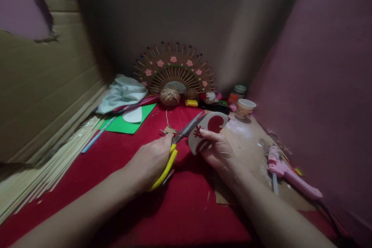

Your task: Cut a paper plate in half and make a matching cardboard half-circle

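My left hand (157,159) is closed round the yellow handles of a pair of scissors (167,170). The dark blades point up and to the right and reach the edge of a white paper piece with a curved outline (193,143). Between thumb and fingers, my right hand (217,148) pinches this piece from its lower right side. Dark red swirls and a small branching shape show on it; whether they are coloured or cut through, I cannot tell. Just beyond the left hand, a small brown scrap (170,129) lies on the red cloth (186,209).
A ball of twine (170,97) sits before a flowered stick fan (173,60). Thin sticks (55,162) and green paper (132,127) lie left. Right are a paper cup (245,108), a cardboard sheet (247,143) and a pink glue gun (293,176). Walls rise on both sides.
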The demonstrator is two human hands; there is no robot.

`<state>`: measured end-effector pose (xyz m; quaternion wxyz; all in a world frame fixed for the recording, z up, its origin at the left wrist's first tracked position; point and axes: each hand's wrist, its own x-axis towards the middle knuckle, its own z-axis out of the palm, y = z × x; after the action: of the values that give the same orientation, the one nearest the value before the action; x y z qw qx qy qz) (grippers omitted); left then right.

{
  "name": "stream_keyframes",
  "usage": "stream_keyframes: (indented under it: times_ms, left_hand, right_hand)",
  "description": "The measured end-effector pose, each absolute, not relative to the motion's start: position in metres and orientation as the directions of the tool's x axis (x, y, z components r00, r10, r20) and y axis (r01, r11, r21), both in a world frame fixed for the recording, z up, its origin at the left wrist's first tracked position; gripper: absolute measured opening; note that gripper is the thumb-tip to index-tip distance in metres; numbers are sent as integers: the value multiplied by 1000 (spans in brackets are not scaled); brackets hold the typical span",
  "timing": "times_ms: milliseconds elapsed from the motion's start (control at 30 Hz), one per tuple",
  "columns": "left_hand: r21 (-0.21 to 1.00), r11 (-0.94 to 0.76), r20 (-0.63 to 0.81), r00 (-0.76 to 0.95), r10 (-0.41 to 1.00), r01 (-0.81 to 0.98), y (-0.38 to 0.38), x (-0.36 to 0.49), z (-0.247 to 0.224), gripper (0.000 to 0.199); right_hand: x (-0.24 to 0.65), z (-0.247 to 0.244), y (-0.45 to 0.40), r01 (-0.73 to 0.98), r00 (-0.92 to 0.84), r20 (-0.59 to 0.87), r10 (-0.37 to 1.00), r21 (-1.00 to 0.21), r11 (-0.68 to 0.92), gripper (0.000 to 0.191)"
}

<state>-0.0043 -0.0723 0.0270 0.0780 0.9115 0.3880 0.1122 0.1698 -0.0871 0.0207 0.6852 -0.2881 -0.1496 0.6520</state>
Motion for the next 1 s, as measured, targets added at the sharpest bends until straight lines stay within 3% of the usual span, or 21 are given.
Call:
stream_keyframes:
  times_ms: [233,500,667,800,1000]
  left_hand:
    - [184,-677,108,670,734,712,-73,-4,27,46]
    - [101,-660,39,660,750,745,-76,-4,34,26]
    - [62,-655,41,654,755,753,-76,-4,32,25]
    - [102,-629,-2,633,775,771,-77,-2,27,22]
    - [272,-637,122,630,767,722,-68,-5,22,46]
  right_hand:
    - [170,20,-88,-806,88,-176,980,-591,-33,20]
    - [169,20,-88,-798,87,-182,979,-601,-41,16]
    - [171,16,-83,-862,180,-178,967,-503,68,14]
    - [172,12,-79,-868,216,-227,949,-491,80,13]
    - [170,15,-82,-869,175,-213,961,-492,49,11]
